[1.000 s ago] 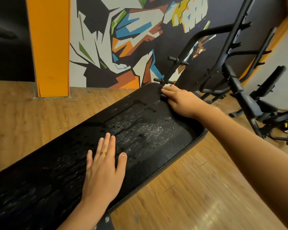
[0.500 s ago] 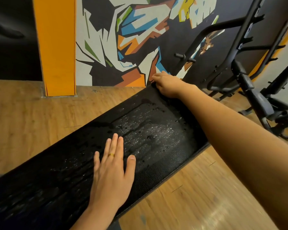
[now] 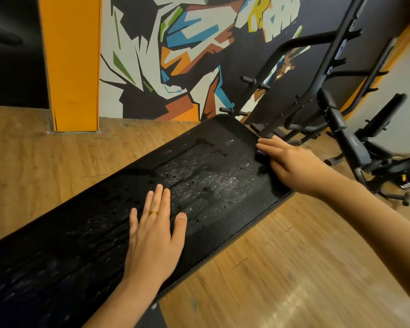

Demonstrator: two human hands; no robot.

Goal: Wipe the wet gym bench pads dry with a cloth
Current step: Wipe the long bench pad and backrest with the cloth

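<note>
Wet bench pad [image 3: 213,181] runs from near left to far right, and it is plainly not dry: droplets and a glistening film cover the middle, and smeared streaks run down the near-left stretch. Only a narrow band by the far-right end looks duller, perhaps wiped – hard to be sure. The cloth [image 3: 260,152] is right there at that far-right edge, just a purple sliver peeking from under the right hand [image 3: 291,166]. That hand's fingers [image 3: 268,145] are stretched out flat over the cloth, pressing it down rather than clutching it, as far as shows. The left hand [image 3: 152,242] lies palm-down mid-pad in the wet, fingers straight and slightly spread, a gold ring [image 3: 154,212] on one, holding nothing – it looks like a brace. My read: the wiping has barely begun, with nearly the whole length left. Around it are a wooden floor [image 3: 294,268], an orange pillar [image 3: 71,62], a painted wall [image 3: 175,55] and black gym frames [image 3: 341,119] far right.
</note>
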